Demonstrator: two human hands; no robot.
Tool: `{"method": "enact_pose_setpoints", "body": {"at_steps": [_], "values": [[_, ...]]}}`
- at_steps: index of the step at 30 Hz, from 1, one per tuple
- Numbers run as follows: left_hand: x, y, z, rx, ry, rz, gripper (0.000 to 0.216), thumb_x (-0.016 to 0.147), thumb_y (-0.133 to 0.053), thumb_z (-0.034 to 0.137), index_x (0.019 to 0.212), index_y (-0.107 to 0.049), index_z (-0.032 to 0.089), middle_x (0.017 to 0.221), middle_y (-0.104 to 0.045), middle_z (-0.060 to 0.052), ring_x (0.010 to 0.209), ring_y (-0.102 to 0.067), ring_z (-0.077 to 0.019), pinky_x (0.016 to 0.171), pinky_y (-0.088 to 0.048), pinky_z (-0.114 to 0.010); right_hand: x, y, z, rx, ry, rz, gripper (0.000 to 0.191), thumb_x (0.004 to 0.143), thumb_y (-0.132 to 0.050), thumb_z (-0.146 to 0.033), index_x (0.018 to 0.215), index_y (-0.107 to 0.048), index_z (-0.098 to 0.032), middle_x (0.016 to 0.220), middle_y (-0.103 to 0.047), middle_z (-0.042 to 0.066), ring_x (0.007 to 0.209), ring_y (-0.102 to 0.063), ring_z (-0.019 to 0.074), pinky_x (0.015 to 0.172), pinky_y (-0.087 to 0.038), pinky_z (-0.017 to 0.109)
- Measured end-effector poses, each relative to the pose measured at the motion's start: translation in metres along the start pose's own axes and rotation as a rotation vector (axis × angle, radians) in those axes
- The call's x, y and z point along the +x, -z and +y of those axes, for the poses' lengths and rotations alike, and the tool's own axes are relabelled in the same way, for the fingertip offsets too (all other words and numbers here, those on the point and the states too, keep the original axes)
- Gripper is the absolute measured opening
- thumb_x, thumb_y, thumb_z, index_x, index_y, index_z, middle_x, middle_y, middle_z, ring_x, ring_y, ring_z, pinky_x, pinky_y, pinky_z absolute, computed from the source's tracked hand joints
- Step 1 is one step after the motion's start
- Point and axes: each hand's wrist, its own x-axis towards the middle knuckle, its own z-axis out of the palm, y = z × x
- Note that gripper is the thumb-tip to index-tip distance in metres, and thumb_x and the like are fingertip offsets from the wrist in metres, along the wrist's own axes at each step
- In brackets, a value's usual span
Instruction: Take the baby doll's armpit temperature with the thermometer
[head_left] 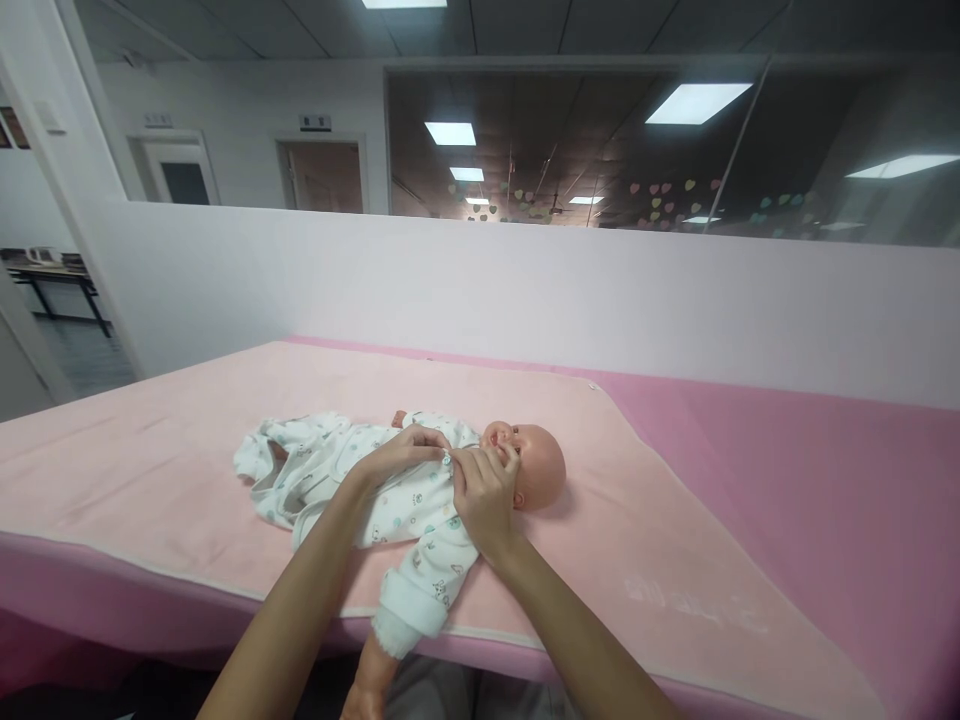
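A baby doll [541, 466] lies on its back, head to the right. It wears a white patterned romper [414, 498] with long sleeves; one sleeved arm reaches over the near edge, its cuff folded back. At the doll's upper chest, my left hand [405, 452] pinches the romper's front with bent fingers. My right hand [484, 490] grips the cloth close beside it, near the collar and in front of the doll's chin. A small pale spot of cloth shows between my fingertips; whether a fastener is there, I cannot make out.
A peach pad [637, 560] covers much of the pink tabletop [847, 480]. Behind it runs a low white wall [525, 290] with a window above. At the far left stands a table [56, 272] with things on it.
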Motion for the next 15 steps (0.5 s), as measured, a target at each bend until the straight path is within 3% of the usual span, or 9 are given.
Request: {"method": "enact_pose_setpoints", "body": {"at_steps": [5, 15], "values": [[-0.0023, -0.0031, 0.0061, 0.004, 0.017, 0.016, 0.015, 0.070, -0.058, 0.027, 0.069, -0.061, 0.013, 0.066, -0.056, 0.000, 0.068, -0.050, -0.0140, 0.072, -0.040, -0.026, 0.0011, -0.0002, 0.0000, 0.031, -0.009, 0.018, 0.015, 0.087, -0.045, -0.017, 0.081, -0.058, -0.020, 0.070, -0.061, -0.001, 0.072, -0.053, 0.0125, 0.092, -0.026, 0.036], [-0.0018, -0.0040, 0.0057, -0.092, 0.037, 0.052, 0.015, 0.067, -0.060, 0.025, 0.078, -0.059, 0.014, 0.068, -0.056, 0.001, 0.069, -0.051, -0.0134, 0.071, -0.038, -0.025, 0.0015, 0.0022, 0.0005, 0.054, -0.014, -0.012, 0.011, 0.084, -0.048, -0.020, 0.076, -0.056, -0.020, 0.071, -0.061, -0.001, 0.074, -0.053, 0.0128, 0.093, -0.025, 0.035]]}}
